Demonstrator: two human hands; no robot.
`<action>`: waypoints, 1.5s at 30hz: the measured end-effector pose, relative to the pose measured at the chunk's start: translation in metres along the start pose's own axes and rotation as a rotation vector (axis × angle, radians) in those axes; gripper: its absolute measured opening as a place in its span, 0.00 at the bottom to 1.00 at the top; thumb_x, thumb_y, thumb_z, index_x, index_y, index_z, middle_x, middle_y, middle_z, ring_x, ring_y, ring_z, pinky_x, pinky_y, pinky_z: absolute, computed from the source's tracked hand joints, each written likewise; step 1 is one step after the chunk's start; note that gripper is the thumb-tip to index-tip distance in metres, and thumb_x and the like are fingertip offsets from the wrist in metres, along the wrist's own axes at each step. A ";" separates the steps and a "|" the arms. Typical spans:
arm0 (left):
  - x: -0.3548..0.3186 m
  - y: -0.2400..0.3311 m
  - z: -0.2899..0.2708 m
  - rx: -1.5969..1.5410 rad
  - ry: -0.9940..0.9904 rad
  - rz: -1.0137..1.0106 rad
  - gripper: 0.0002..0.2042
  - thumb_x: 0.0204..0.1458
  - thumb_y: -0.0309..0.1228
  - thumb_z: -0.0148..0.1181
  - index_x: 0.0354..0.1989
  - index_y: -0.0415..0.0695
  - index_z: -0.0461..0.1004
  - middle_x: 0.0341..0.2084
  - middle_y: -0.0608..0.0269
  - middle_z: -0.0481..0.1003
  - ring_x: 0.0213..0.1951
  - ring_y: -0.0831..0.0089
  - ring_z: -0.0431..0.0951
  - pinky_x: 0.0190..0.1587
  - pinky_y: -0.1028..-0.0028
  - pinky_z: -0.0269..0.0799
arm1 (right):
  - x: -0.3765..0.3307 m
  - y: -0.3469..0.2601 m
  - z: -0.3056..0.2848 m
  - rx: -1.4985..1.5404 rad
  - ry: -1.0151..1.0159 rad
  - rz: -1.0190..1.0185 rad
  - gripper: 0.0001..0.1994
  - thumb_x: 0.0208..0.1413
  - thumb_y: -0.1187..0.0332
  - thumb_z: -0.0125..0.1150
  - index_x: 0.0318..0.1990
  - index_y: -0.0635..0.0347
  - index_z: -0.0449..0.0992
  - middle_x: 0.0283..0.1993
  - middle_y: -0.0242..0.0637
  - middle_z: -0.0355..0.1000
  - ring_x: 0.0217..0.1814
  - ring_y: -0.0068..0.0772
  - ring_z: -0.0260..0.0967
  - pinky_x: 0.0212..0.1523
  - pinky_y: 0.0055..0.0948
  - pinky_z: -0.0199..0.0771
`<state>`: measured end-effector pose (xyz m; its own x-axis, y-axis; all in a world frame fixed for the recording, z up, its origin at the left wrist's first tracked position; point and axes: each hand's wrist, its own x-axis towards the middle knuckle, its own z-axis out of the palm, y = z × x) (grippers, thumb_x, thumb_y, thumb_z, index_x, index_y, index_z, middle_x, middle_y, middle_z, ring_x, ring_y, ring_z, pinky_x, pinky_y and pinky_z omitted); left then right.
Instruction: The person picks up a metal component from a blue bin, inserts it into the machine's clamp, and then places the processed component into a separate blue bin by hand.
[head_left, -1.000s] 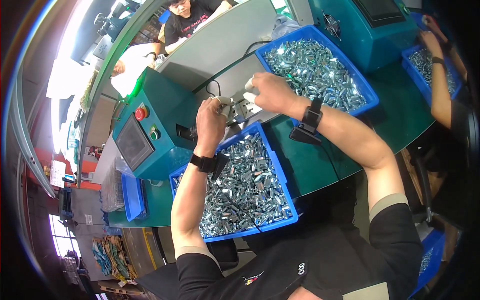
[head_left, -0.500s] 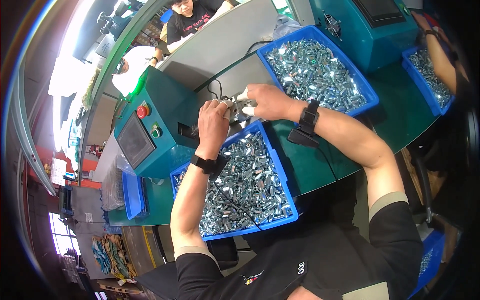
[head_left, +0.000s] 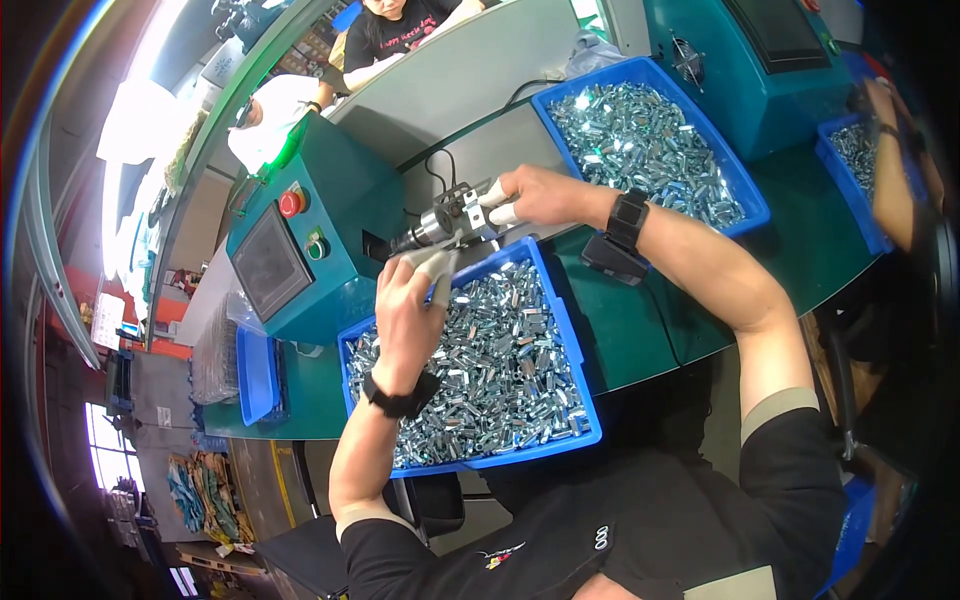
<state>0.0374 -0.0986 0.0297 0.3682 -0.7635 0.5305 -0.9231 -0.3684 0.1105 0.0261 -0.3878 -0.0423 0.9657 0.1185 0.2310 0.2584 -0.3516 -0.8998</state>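
Observation:
My left hand [head_left: 405,315], with pale covers on its fingertips, is over the near blue tray [head_left: 572,350] of small shiny metal pieces [head_left: 490,370]. Its thumb and forefinger come together just below the round metal spindle [head_left: 435,226]; what they pinch is too small and blurred to name. My right hand [head_left: 545,196], also with covered fingertips, reaches to the metal fixture block [head_left: 478,215] facing the spindle. Its fingers are closed at the block's right side, and whatever lies between them is hidden. The spindle comes out of a teal machine [head_left: 335,190].
The machine carries a screen [head_left: 272,260], a red button [head_left: 292,202] and a green one [head_left: 317,246]. A second full blue tray [head_left: 745,200] stands behind my right forearm, beside another teal machine [head_left: 775,95]. Beyond the grey partition [head_left: 450,85] people sit.
My left hand has drawn back from the fixture toward me and to the left, uncovering the spindle. The right hand stays at the fixture. The whole view has shifted slightly.

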 end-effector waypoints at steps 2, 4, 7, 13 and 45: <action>-0.026 0.000 -0.015 -0.002 -0.012 -0.039 0.15 0.53 0.19 0.69 0.50 0.42 0.83 0.48 0.55 0.83 0.52 0.52 0.80 0.57 0.59 0.76 | 0.005 -0.007 0.002 0.033 -0.063 0.074 0.19 0.62 0.66 0.70 0.58 0.63 0.84 0.54 0.43 0.83 0.54 0.34 0.78 0.60 0.33 0.74; -0.048 -0.001 -0.028 -0.005 -0.025 -0.079 0.14 0.54 0.20 0.70 0.50 0.41 0.83 0.48 0.55 0.83 0.52 0.52 0.80 0.57 0.60 0.76 | 0.008 -0.012 0.005 0.031 -0.073 0.076 0.19 0.63 0.67 0.69 0.59 0.63 0.84 0.54 0.43 0.83 0.53 0.34 0.77 0.60 0.32 0.73; -0.073 -0.002 -0.042 -0.011 -0.046 -0.158 0.14 0.54 0.20 0.69 0.49 0.41 0.83 0.48 0.55 0.83 0.52 0.53 0.81 0.57 0.60 0.76 | 0.014 -0.012 0.010 0.035 -0.093 0.081 0.19 0.63 0.67 0.68 0.59 0.63 0.84 0.53 0.42 0.82 0.53 0.34 0.77 0.60 0.33 0.73; -0.095 -0.005 -0.053 -0.001 -0.012 -0.209 0.12 0.53 0.21 0.71 0.47 0.41 0.84 0.46 0.55 0.84 0.50 0.53 0.81 0.56 0.59 0.76 | 0.027 -0.014 0.007 0.031 -0.172 0.191 0.18 0.63 0.67 0.68 0.59 0.63 0.84 0.52 0.39 0.81 0.52 0.33 0.76 0.57 0.33 0.74; -0.079 -0.027 -0.019 -0.003 -0.274 -0.185 0.15 0.51 0.21 0.72 0.48 0.42 0.84 0.44 0.56 0.82 0.48 0.52 0.79 0.51 0.60 0.77 | 0.012 -0.016 0.035 -0.106 0.113 0.055 0.17 0.63 0.66 0.70 0.56 0.63 0.84 0.47 0.43 0.84 0.45 0.37 0.82 0.50 0.35 0.80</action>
<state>0.0308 -0.0179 0.0006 0.5455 -0.7983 0.2552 -0.8379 -0.5130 0.1864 0.0331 -0.3487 -0.0380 0.9737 -0.0071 0.2279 0.2002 -0.4513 -0.8696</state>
